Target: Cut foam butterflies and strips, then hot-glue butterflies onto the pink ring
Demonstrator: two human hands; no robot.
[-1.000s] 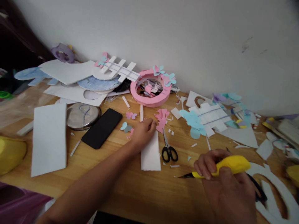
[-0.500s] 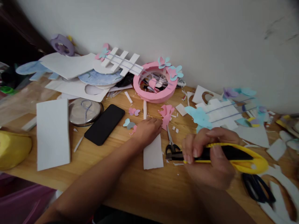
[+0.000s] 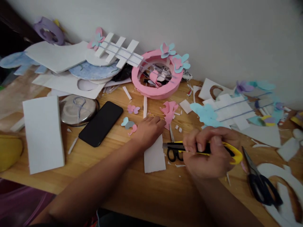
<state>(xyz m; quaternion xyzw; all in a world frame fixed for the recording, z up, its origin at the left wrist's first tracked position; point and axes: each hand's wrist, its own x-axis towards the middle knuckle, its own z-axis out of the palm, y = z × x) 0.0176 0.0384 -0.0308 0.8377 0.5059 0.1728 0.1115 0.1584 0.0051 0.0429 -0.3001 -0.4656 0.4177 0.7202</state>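
Observation:
Palm down, my left hand (image 3: pixel 151 130) lies across a narrow white foam board piece (image 3: pixel 155 157), pressing it to the table; its fingers are stretched forward and partly hide the piece. My right hand (image 3: pixel 209 151) is wrapped round a yellow and black utility knife (image 3: pixel 174 145). The knife's tip points left, by the right edge of the white piece, though contact cannot be made out. Beneath the knife lie small black-handled scissors (image 3: pixel 174 155), partly covered. Pink foam scrap (image 3: pixel 169 112) sits just beyond my left hand, and small butterfly cut-outs (image 3: pixel 129 123) lie to its left.
A black phone (image 3: pixel 101 123), a round metal tin (image 3: pixel 78 108) and a white foam block (image 3: pixel 44 135) lie left. Behind stands a pink ring (image 3: pixel 157 93) with butterflies. Dark-handled scissors (image 3: pixel 262 186) and a white foam guitar shape (image 3: pixel 233 110) are at right.
My right hand has brought the utility knife's tip left and up, closer to the white foam piece. My left hand stays on that piece. The view has shifted slightly.

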